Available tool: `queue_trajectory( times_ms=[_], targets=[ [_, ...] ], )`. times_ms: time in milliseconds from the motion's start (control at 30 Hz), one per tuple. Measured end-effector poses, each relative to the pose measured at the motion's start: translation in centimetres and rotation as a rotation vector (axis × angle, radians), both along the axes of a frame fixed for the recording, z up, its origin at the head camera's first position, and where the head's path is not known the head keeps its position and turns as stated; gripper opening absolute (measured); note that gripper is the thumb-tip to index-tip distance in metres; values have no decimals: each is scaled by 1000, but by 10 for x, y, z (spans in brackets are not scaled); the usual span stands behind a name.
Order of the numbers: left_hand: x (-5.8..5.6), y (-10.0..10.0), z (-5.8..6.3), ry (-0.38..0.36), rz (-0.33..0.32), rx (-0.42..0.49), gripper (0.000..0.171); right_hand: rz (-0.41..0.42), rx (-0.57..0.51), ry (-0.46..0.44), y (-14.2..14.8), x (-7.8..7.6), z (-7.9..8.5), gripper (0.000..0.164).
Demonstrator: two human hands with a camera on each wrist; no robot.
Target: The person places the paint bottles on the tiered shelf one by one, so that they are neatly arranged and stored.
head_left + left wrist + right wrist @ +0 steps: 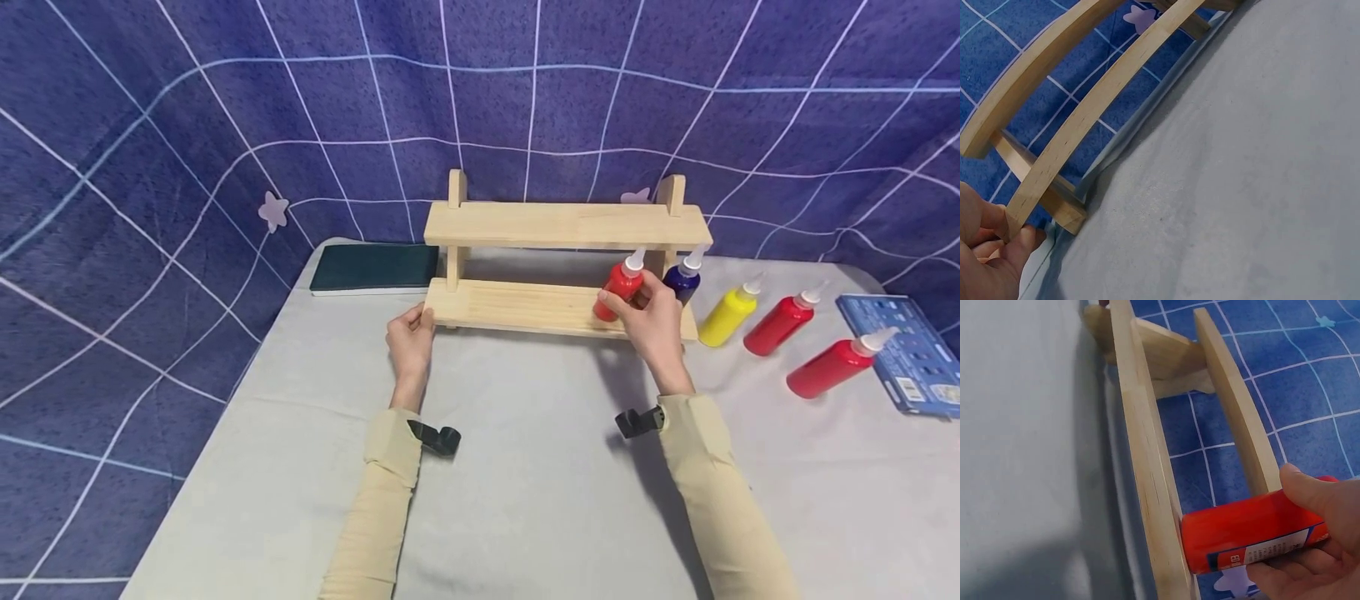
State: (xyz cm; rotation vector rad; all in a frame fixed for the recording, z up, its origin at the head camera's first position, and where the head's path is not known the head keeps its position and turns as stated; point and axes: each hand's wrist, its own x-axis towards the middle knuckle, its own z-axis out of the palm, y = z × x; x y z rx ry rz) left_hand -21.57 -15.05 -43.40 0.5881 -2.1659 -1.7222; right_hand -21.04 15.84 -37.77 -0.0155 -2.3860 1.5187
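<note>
A two-tier wooden shelf (517, 307) stands toward the back of the table. My left hand (411, 340) pinches the left end of its lower board, thumb and fingers on the board's edge in the left wrist view. In my right hand (654, 327) is a red squeeze bottle (624, 282) with a white nozzle, gripped round its side. Its base meets the lower board (1147, 462) near the right end in the right wrist view, and the bottle leans slightly. Just right of it, a dark blue bottle (682, 279) stands on the same board, partly hidden by my right hand.
Right of the shelf, a yellow bottle (727, 317) and two red bottles, one nearer the shelf (780, 325) and one farther right (829, 368), stand on the table. A flat blue package (911, 354) lies beyond them. Behind the shelf's left end lies a dark green book (375, 267).
</note>
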Motion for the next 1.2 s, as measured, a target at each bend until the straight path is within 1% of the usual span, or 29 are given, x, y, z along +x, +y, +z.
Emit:
queue_trajectory(
  times_ms=[233, 467, 633, 767, 833, 933, 1033, 1100, 1200],
  targets=[
    [0, 1, 0, 10, 0, -1, 29, 0, 50, -4, -2, -3, 1, 41],
    [0, 1, -1, 0, 7, -23, 28, 10, 51, -29, -2, -4, 3, 43],
    [0, 1, -1, -2, 8, -24, 29, 20, 64, -26, -3, -4, 4, 43],
    [0, 2, -1, 2, 8, -12, 29, 56, 57, -23, -2, -4, 5, 49],
    [0, 2, -2, -1, 8, -7, 29, 76, 34, -21, -1, -2, 7, 56],
    [-1, 2, -3, -3, 6, 3, 29, 98, -3, -13, 1, 2, 12, 67],
    [-2, 2, -4, -5, 8, -5, 29, 116, -42, -19, 3, 10, 21, 75],
    [-2, 2, -4, -4, 12, -9, 29, 129, -66, -25, 5, 17, 27, 78],
    [-1, 2, -3, 2, 15, -7, 29, 131, -68, -12, 8, 28, 36, 77]
  ],
)
